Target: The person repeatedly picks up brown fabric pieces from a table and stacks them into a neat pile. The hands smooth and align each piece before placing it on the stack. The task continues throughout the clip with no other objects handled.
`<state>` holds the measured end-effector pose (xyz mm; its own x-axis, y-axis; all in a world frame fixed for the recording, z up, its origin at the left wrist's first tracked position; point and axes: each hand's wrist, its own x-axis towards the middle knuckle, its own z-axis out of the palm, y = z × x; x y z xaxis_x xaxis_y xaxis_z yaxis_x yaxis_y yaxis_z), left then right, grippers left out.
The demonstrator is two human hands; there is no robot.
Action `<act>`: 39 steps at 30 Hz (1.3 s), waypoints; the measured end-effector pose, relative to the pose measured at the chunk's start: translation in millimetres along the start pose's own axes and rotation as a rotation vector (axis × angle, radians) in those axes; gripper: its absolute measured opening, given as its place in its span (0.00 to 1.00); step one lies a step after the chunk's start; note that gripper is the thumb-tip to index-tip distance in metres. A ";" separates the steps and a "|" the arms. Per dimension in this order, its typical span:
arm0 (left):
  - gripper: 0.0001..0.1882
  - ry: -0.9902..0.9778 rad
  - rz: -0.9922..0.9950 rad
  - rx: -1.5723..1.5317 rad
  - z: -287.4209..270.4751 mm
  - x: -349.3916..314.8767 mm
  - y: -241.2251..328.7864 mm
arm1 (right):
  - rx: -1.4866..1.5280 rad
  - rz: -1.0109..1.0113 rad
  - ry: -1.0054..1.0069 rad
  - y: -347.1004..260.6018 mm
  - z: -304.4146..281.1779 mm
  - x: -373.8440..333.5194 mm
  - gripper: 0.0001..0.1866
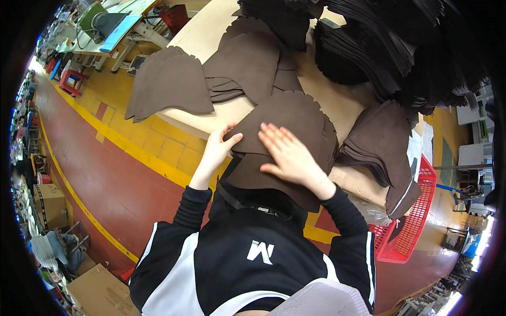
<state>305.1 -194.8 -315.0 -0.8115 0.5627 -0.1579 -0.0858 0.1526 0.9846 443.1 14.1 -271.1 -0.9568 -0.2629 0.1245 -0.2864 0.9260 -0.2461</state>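
Observation:
A stack of dark brown, scallop-edged fabric panels [298,113] lies in front of me, overhanging the near edge of the table. Flat on the top panel rests my right hand [287,155], its fingers stretched out and its thumb apart. At the left corner of the same panel is my left hand [217,150], open, with a gap between thumb and forefinger; its fingertips touch or nearly touch the panel edge. A lower panel [255,171] shows beneath the top one, close to my waist.
More brown panels [168,81] lie on the tan table [182,122] to the left, with a fanned pile [377,142] at right. Tall dark stacks [369,42] stand at the back right. A red plastic basket [403,239] sits beside the table; cardboard boxes [100,292] are at lower left.

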 end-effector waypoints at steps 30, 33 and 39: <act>0.19 0.512 0.188 0.042 -104.0 8.3 50.8 | 0.608 -0.099 -0.190 -33.3 -35.9 -28.2 0.36; 0.19 0.675 0.261 0.183 -200.1 24.2 58.1 | 0.611 0.223 -0.008 -26.3 -52.0 -53.2 0.31; 0.38 0.447 0.077 1.374 -224.1 50.3 42.8 | 0.654 0.442 0.150 -23.8 -52.6 -69.7 0.27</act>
<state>131.1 -342.0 -263.9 -0.9197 0.3485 0.1807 0.3696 0.9239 0.0995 519.3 24.6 -223.4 -0.9849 0.1731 0.0003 0.1012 0.5772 -0.8103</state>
